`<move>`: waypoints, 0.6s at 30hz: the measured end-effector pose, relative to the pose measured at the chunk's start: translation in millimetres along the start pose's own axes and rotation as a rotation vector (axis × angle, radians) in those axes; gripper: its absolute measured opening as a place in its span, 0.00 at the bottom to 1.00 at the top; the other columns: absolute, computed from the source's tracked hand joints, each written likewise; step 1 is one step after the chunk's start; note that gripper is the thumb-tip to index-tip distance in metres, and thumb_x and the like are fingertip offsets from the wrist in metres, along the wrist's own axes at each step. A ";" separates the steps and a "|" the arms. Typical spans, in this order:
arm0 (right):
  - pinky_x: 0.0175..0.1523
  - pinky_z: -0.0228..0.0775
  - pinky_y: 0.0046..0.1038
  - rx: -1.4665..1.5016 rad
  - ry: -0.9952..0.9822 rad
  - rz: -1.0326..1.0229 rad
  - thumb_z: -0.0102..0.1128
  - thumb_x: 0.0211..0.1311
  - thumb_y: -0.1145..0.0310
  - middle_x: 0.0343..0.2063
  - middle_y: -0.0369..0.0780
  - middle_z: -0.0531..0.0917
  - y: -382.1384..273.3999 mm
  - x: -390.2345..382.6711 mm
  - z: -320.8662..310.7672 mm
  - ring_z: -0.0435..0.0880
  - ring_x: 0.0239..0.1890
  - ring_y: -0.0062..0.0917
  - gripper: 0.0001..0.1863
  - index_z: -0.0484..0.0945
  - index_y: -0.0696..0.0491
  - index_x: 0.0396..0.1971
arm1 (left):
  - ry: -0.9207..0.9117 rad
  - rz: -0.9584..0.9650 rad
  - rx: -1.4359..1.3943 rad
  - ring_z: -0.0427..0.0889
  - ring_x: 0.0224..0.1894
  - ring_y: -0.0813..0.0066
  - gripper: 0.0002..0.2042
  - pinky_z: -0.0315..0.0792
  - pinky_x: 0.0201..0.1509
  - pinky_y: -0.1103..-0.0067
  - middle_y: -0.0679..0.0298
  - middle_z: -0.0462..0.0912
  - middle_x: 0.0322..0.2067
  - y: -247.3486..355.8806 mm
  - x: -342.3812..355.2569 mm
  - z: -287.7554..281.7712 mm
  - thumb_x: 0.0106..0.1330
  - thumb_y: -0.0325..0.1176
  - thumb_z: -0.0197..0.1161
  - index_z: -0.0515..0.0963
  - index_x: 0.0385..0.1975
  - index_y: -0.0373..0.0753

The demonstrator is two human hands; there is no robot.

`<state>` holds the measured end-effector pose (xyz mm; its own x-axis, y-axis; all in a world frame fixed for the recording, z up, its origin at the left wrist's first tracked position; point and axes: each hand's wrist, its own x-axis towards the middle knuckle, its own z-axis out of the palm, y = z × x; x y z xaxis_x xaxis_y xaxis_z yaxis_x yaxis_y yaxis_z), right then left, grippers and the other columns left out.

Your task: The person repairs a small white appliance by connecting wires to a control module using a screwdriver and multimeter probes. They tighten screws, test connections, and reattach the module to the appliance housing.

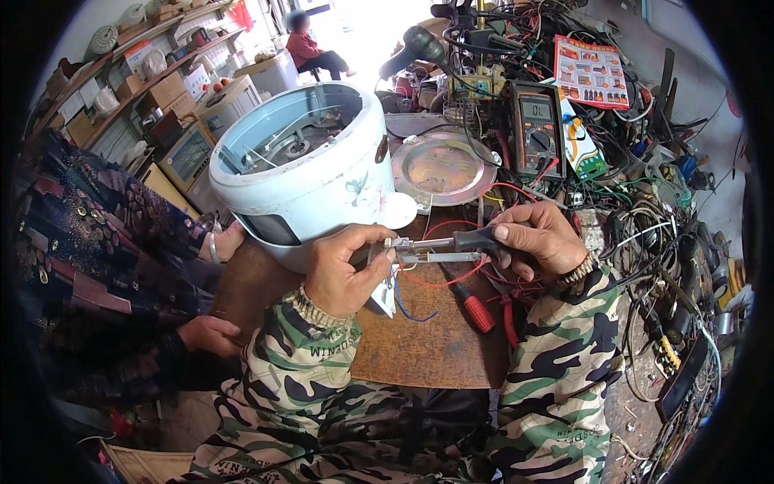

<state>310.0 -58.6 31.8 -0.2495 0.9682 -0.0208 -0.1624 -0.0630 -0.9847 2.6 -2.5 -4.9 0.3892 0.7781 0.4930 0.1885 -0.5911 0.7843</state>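
My left hand (348,266) pinches a small metal fitting (397,245) on a white part with wires (380,294). My right hand (538,240) grips a black-handled screwdriver (471,239), whose shaft reaches to that fitting. A metal strip (453,257) and thin red and blue wires hang just below. A red-handled screwdriver (477,315) and red pliers (507,319) lie on the wooden board (423,355). A white rice-cooker body (298,202) with an open top stands behind my left hand, beside a round metal plate (443,169).
At left, another person (97,242) in dark patterned clothes has hands near the cooker. A multimeter (534,129) and tangled cables (653,242) crowd the right side. Shelves with boxes (165,89) line the back; a seated person (310,52) is by the bright doorway.
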 end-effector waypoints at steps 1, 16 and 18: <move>0.16 0.58 0.21 0.002 0.003 -0.005 0.66 0.69 0.66 0.20 0.40 0.82 -0.9 -0.7 0.4 0.71 0.11 0.18 0.12 0.82 0.62 0.35 | -0.003 0.006 0.025 0.85 0.37 0.77 0.12 0.78 0.41 0.79 0.57 0.87 0.35 1.2 0.8 -0.1 0.60 0.24 0.68 0.82 0.44 0.30; 0.40 0.80 0.20 -0.068 0.063 -0.127 0.74 0.54 0.82 0.33 0.38 0.88 8.7 2.5 -10.4 0.85 0.33 0.17 0.17 0.85 0.62 0.45 | -0.061 0.034 0.051 0.80 0.37 0.84 0.11 0.75 0.41 0.82 0.64 0.84 0.36 3.3 1.6 0.3 0.68 0.24 0.63 0.79 0.48 0.27; 0.37 0.79 0.20 -0.095 0.156 -0.204 0.73 0.54 0.83 0.31 0.37 0.88 8.9 0.8 -15.3 0.85 0.31 0.17 0.17 0.85 0.62 0.45 | -0.068 0.013 0.023 0.80 0.39 0.83 0.11 0.76 0.43 0.82 0.63 0.83 0.38 0.3 0.7 -0.3 0.68 0.23 0.62 0.78 0.49 0.27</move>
<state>323.0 -54.7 20.3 -0.0696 0.9845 0.1608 -0.1021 0.1533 -0.9829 2.6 -2.1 -4.2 0.4522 0.7545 0.4757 0.2035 -0.6066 0.7686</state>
